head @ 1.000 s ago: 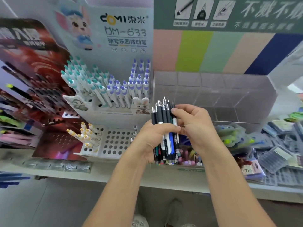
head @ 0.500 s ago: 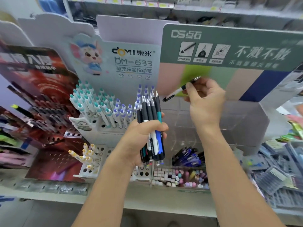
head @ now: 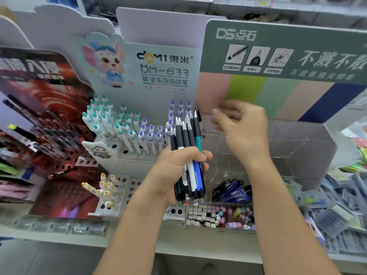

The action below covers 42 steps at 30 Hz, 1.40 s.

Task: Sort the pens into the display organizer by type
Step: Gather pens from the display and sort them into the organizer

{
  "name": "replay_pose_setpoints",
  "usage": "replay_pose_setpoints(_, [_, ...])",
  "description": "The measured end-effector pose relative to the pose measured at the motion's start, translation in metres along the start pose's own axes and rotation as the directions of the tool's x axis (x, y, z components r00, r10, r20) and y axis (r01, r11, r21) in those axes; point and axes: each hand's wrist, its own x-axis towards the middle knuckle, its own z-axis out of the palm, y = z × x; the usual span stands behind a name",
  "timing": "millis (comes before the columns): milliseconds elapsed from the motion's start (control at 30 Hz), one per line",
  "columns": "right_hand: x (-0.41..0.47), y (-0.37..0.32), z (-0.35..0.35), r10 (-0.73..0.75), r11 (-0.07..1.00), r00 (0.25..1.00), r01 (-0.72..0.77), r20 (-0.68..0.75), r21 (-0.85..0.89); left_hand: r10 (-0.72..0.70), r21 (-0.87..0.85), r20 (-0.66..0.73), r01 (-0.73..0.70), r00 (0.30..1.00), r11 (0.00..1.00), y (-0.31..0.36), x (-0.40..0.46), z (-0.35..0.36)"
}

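Observation:
My left hand (head: 168,175) grips a bundle of click pens (head: 187,143), tips up, with black, white, blue and teal barrels. It is in front of the left end of the clear acrylic organizer (head: 297,151). My right hand (head: 244,132) hovers over the organizer's back left part with loosely curled, blurred fingers and nothing visible in them. A single dark pen (head: 199,124) stands at the organizer's back left corner, just left of that hand. Several dark blue pens (head: 232,192) lie in a front compartment.
A white Domi rack (head: 127,139) left of the organizer holds teal-capped and purple-capped pens, with yellow-capped ones (head: 103,187) lower down. A tray of small erasers (head: 218,217) sits at the shelf front. Packaged goods (head: 337,211) crowd the right. A red pen display (head: 49,135) stands at far left.
My right hand pulled one white-and-black pen from the bundle, lifted it toward the organizer's back, and now holds nothing. The camera tilted upward. My left hand still holds the bundle.

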Motion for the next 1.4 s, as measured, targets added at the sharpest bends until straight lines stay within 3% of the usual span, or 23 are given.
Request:
replay_pose_setpoints(67, [-0.026, -0.006, -0.018, 0.052, 0.999, 0.997, -0.051, 0.054, -0.012, -0.003, 0.02, 0.015, 0.003, 1.0, 1.0, -0.002, 0.002, 0.001])
replay_pose_setpoints(167, [-0.05, -0.013, -0.027, 0.182, 0.97, 0.942, -0.219, 0.281, 0.107, 0.014, 0.125, 0.078, -0.024, 0.997, 0.992, -0.006, 0.006, 0.006])
replay_pose_setpoints(267, [-0.048, -0.007, -0.02, 0.245, 0.911, 0.917, -0.329, 0.313, 0.248, 0.003, 0.154, 0.11, -0.02, 0.994, 0.988, -0.009, 0.012, 0.007])
replay_pose_setpoints(367, [-0.043, 0.001, -0.012, 0.285, 0.891, 0.919, -0.359, 0.274, 0.278, -0.01, 0.131, 0.12, -0.006, 0.993, 0.991, -0.008, 0.018, 0.003])
replay_pose_setpoints(433, [-0.039, 0.003, -0.011, 0.291, 0.875, 0.945, -0.326, 0.15, 0.357, -0.001, 0.086, 0.113, -0.009, 0.994, 0.996, -0.007, 0.019, 0.0])
replay_pose_setpoints(500, [-0.031, 0.002, -0.015, 0.294, 0.797, 0.956, -0.237, -0.014, 0.555, 0.019, 0.046, 0.077, -0.023, 0.997, 0.999, -0.005, 0.018, -0.004])
replay_pose_setpoints(567, [-0.019, 0.001, -0.024, 0.248, 0.739, 0.955, -0.079, -0.161, 0.669, 0.07, 0.115, 0.053, -0.075, 0.996, 0.99, -0.004, 0.016, -0.01])
replay_pose_setpoints(600, [-0.012, 0.003, -0.026, 0.19, 0.766, 0.957, -0.004, -0.221, 0.642, 0.087, 0.149, 0.05, -0.093, 0.995, 0.984, -0.004, 0.015, -0.013])
replay_pose_setpoints(667, [0.002, 0.008, -0.024, 0.009, 0.894, 0.959, 0.118, -0.283, 0.431, 0.103, 0.179, 0.061, -0.113, 0.993, 0.977, -0.003, 0.013, -0.018])
replay_pose_setpoints(767, [0.018, 0.015, -0.006, -0.234, 0.969, 0.954, 0.244, -0.185, 0.032, 0.124, 0.178, 0.065, -0.134, 0.99, 0.975, 0.0, 0.012, -0.02])
replay_pose_setpoints(867, [0.025, 0.013, 0.012, -0.249, 0.96, 0.966, 0.235, -0.076, -0.15, 0.131, 0.178, 0.036, -0.136, 0.991, 0.975, 0.002, 0.014, -0.021])
replay_pose_setpoints(1000, [0.03, 0.012, 0.018, -0.213, 0.934, 0.976, 0.189, -0.05, -0.303, 0.092, 0.111, -0.012, -0.09, 0.996, 0.99, 0.001, 0.015, -0.017])
replay_pose_setpoints(1167, [0.013, 0.018, 0.014, -0.247, 0.918, 0.969, 0.225, -0.027, -0.328, 0.081, 0.119, -0.048, -0.075, 0.996, 0.99, -0.001, 0.014, -0.014])
replay_pose_setpoints(1267, [-0.016, 0.009, -0.004, -0.185, 0.975, 0.976, 0.166, -0.119, -0.15, 0.085, 0.125, -0.051, -0.078, 0.995, 0.989, -0.003, 0.012, -0.012])
replay_pose_setpoints(1400, [-0.045, -0.006, -0.012, 0.044, 0.993, 0.99, -0.059, 0.133, 0.105, 0.127, 0.149, -0.053, -0.118, 0.99, 0.982, -0.004, 0.01, -0.011])
